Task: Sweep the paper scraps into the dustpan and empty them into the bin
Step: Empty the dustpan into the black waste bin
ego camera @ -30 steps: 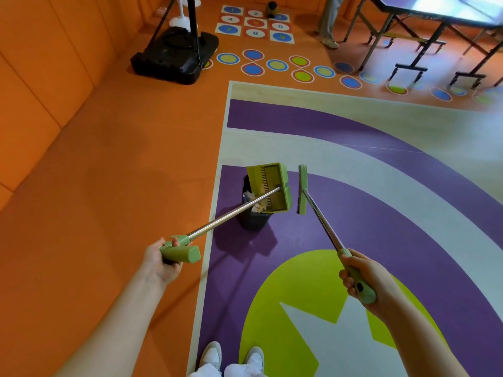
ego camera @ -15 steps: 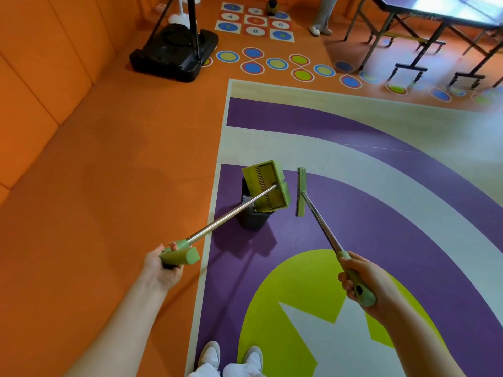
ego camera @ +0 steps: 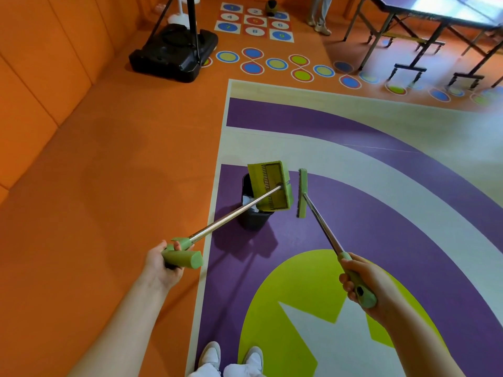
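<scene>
An orange floor (ego camera: 109, 172) is meeting a play mat (ego camera: 381, 213) printed in purple, pale and lime bands, with orange padded wall panels (ego camera: 32, 77) running along the left. The left hand (ego camera: 160, 263) is closing around the green grip of the long-handled dustpan (ego camera: 272, 186), whose metal shaft is slanting up and to the right. The green pan is tilting steeply over the black bin (ego camera: 251, 216), overlapping its opening, with its ribbed inner face turned toward the camera. White paper scraps (ego camera: 249, 201) are lying inside the bin, just under the shaft. The right hand (ego camera: 367, 281) is wrapping around the green handle of the broom (ego camera: 302, 193), whose shaft is angling up and to the left; the narrow green broom head is hanging edge-on just to the right of the pan, apart from it, above the purple band. White shoes (ego camera: 231, 357) are showing at the lower edge, on the mat beside its border. At the far side, a black wheeled base (ego camera: 174, 55) carrying a pole is standing on the orange floor, next to numbered squares (ego camera: 254, 21) and coloured rings (ego camera: 277, 63) painted on the floor. A folding table-tennis table (ego camera: 435, 12) is occupying the upper right corner, and another person's legs (ego camera: 319, 12) are standing near it.
</scene>
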